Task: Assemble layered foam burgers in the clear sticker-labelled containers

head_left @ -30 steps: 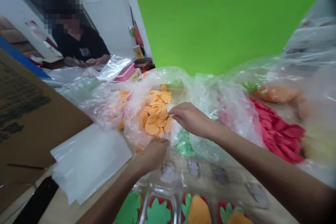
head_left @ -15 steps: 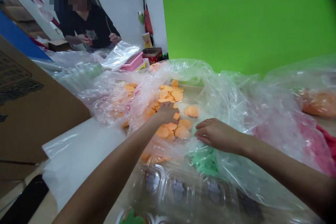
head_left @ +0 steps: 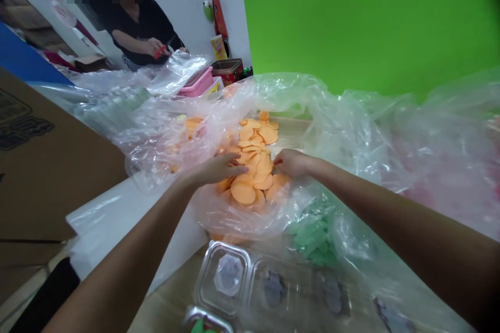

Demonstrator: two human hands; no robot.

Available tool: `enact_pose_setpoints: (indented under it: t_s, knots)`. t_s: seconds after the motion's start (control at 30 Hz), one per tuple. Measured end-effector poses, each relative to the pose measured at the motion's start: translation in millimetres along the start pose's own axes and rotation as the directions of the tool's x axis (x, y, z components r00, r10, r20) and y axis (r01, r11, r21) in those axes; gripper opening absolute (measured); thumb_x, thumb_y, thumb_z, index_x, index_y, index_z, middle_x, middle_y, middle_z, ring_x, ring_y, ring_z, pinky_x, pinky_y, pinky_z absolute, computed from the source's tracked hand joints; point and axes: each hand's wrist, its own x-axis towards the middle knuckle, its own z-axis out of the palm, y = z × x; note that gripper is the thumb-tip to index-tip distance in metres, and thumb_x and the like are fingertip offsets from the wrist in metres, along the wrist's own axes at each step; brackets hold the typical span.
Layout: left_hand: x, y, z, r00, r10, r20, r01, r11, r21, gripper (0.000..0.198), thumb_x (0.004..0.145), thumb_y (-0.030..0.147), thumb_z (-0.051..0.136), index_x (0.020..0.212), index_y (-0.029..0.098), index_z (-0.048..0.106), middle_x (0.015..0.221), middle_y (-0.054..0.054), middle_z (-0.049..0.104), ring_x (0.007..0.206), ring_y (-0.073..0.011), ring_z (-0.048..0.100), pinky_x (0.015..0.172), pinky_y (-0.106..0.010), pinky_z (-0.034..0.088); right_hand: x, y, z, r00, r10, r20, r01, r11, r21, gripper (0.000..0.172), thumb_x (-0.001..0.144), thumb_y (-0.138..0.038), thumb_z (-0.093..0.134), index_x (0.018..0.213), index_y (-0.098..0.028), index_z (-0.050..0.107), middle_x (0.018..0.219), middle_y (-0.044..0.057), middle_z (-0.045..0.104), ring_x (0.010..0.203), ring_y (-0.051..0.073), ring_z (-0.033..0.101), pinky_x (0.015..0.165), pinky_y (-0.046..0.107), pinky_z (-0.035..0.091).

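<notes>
A heap of flat, rounded orange pieces (head_left: 242,192) lies in a clear plastic bag (head_left: 234,222) in the middle of the head view. My left hand (head_left: 226,166) is at the heap's left side, thumb and fingers apart, holding nothing that I can see. On the heap's right edge, my right hand (head_left: 291,162) has its fingers curled and pressed together; what they pinch, if anything, is hidden. Below the right forearm, green pieces (head_left: 316,239) show through another clear bag.
Clear plastic boxes (head_left: 222,299) with grey shapes stand at the front. A cardboard box (head_left: 50,182) rises at left beside white sheeting (head_left: 113,213). Behind are a pink basket (head_left: 199,82) and a green wall (head_left: 351,21). Across the room, a person (head_left: 148,26) handles something red.
My left hand has moved from on top of the heap to its left side. My right hand has moved left to the heap's edge, its fingers now curled. Loose orange pieces there have joined the heap.
</notes>
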Motion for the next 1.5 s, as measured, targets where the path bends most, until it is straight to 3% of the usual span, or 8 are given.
enact_pose_setpoints:
  t_s: [0.27,0.53,0.73,0.9,1.07,1.2,1.33,1.5]
  knots:
    - [-36.6,12.8,35.0,0.992,0.110,-0.064,-0.108,0.994,0.031,0.025,0.072,0.018,0.052,0.096,0.018,0.054,0.117,-0.010,0.049,0.111,-0.0265,0.044,0.094,-0.040,0.033,-14.8,-2.7,-2.7,0.992,-0.041,-0.120,0.053,0.994,0.098,0.022,0.084,-0.029,0.051,0.099,-0.015,0.057,0.103,0.006,0.059,0.094,0.018,0.056,0.083,0.039,0.044]
    - [-28.0,-4.7,33.4,0.991,0.016,-0.133,-0.044,0.976,-0.213,0.046,0.068,0.038,0.062,0.108,0.018,0.051,0.107,-0.011,0.059,0.092,-0.0269,0.057,0.082,-0.041,0.043,-51.5,-20.5,-1.9,0.984,-0.026,-0.178,0.120,0.834,0.539,0.028,0.079,-0.019,0.048,0.104,-0.011,0.058,0.106,0.011,0.062,0.094,0.021,0.058,0.085,0.032,0.044]
    - [-45.2,25.4,10.8,0.961,0.018,-0.276,-0.162,0.844,-0.511,0.040,0.084,0.043,0.038,0.116,0.018,0.040,0.107,-0.009,0.059,0.092,-0.0195,0.059,0.076,-0.033,0.048,-85.3,-32.6,1.2,0.998,0.034,-0.045,0.022,0.502,0.865,0.051,0.086,-0.046,0.032,0.117,-0.006,0.040,0.116,0.021,0.051,0.093,0.019,0.060,0.078,0.032,0.051]
    - [-82.5,66.9,18.5,0.841,0.198,-0.503,-0.425,0.818,-0.388,0.041,0.075,0.019,0.057,0.112,0.024,0.040,0.122,-0.007,0.045,0.114,-0.0220,0.044,0.094,-0.038,0.039,-121.3,-51.1,4.0,0.958,-0.281,0.055,-0.095,-0.133,0.986,0.068,0.081,-0.064,0.019,0.126,-0.015,0.032,0.115,0.016,0.051,0.096,0.022,0.059,0.083,0.043,0.047]
    - [-127.1,91.1,32.5,0.835,0.447,-0.321,-0.523,0.825,-0.214,0.067,0.073,0.023,0.064,0.128,0.031,0.026,0.136,-0.007,0.030,0.127,-0.0243,0.027,0.103,-0.041,0.030,-158.0,-61.1,9.5,0.971,-0.236,0.032,-0.126,-0.396,0.910,0.060,0.081,-0.063,0.028,0.123,-0.022,0.036,0.112,0.010,0.056,0.094,0.022,0.059,0.082,0.043,0.047]
    - [-152.2,98.7,31.2,0.892,0.381,-0.244,-0.453,0.770,-0.449,0.086,0.065,0.044,0.067,0.133,0.034,0.016,0.140,-0.003,0.026,0.127,-0.0244,0.028,0.106,-0.037,0.027,-186.2,-63.1,16.6,0.960,-0.280,0.013,-0.141,-0.443,0.885,0.049,0.084,-0.055,0.034,0.121,-0.024,0.041,0.112,0.009,0.056,0.094,0.021,0.060,0.084,0.042,0.045]
    - [-167.6,109.1,31.2,0.935,0.280,-0.218,-0.354,0.768,-0.533,0.062,0.075,0.043,0.057,0.129,0.035,0.029,0.135,-0.001,0.037,0.124,-0.0236,0.034,0.103,-0.037,0.032,-211.2,-57.8,27.0,0.963,-0.259,-0.076,-0.014,-0.328,0.945,0.050,0.079,-0.044,0.054,0.124,-0.026,0.041,0.110,0.006,0.057,0.098,0.021,0.058,0.090,0.039,0.041]
    - [-186.6,125.0,39.2,0.845,0.389,-0.366,-0.512,0.785,-0.348,0.062,0.071,0.029,0.064,0.125,0.038,0.034,0.124,-0.002,0.048,0.108,-0.0256,0.049,0.094,-0.041,0.041,-247.8,-54.3,32.9,0.961,-0.266,-0.080,0.060,-0.082,0.995,0.082,0.058,-0.017,0.077,0.126,-0.040,0.035,0.111,-0.002,0.057,0.109,0.020,0.051,0.093,0.038,0.038]
